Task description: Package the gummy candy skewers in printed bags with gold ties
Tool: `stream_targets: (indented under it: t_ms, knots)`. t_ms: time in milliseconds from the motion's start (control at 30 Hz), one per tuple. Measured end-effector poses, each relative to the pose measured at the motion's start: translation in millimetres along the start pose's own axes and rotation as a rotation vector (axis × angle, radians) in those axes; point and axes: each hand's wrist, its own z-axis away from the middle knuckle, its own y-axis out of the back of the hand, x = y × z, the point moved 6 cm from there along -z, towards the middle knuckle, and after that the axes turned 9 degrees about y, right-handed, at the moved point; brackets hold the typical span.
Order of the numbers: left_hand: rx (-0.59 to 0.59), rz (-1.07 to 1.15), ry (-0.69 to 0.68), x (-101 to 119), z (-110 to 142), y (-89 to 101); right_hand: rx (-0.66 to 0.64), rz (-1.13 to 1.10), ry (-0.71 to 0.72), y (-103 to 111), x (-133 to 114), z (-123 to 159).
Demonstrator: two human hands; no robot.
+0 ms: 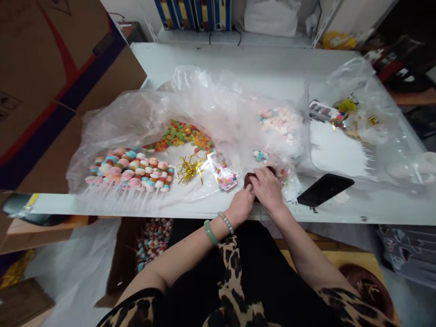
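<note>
My left hand (242, 203) and my right hand (268, 188) meet near the table's front edge. Their fingers are curled together on a dark red-brown thing (249, 179), mostly covered by the hands, so its kind is hidden. Just right of the hands lies a clear bag (288, 176) with small coloured bits in it. Some small blue and white sweets (260, 156) sit behind them. To the left are a printed card packet (222, 170), gold twist ties (189, 169) and rows of marshmallow skewers (131, 169) on white sticks.
Ring-shaped gummies (182, 136) and pale marshmallows (279, 122) lie in clear plastic sheeting behind. A clear tub (308, 150) of white sticks (335, 147) stands at right, with a black phone (326, 190) propped before it. A large cardboard box (68, 91) fills the left.
</note>
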Motion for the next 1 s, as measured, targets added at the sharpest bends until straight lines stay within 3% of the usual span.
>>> stream_targets:
  t_ms: [100, 200, 333, 533, 700, 767, 867, 933, 1000]
  knots:
    - [-0.059, -0.181, -0.043, -1, -5, -5.3, -0.121, 0.11, 0.045, -8, 24, 46]
    - [-0.005, -0.194, 0.016, -6, -14, -5.7, -0.112, 0.236, 0.133, -26, 34, 67]
    - [0.037, -0.266, 0.057, -6, -15, -1.4, 0.02, 0.438, 0.089, -38, 42, 72]
    - [-0.019, -0.405, -0.038, 0, -4, -1.6, 0.14, 0.369, 0.234, -34, 45, 65]
    - [0.035, -0.479, -0.231, 20, 10, -5.6, 0.042, 0.264, 0.18, -29, 45, 72]
    - [0.039, -0.504, -0.367, 29, 21, 3.3, -0.04, 0.232, 0.152, -25, 45, 78]
    - [0.117, -0.535, -0.532, 31, 44, 34.3, -0.158, 0.227, 0.132, -13, 43, 85]
    - [0.159, -0.495, -0.519, 19, 57, 58.8, -0.194, 0.274, 0.133, 0, 36, 83]
    - [0.182, -0.435, -0.367, -3, 65, 80.3, -0.145, 0.308, 0.126, 16, 24, 71]
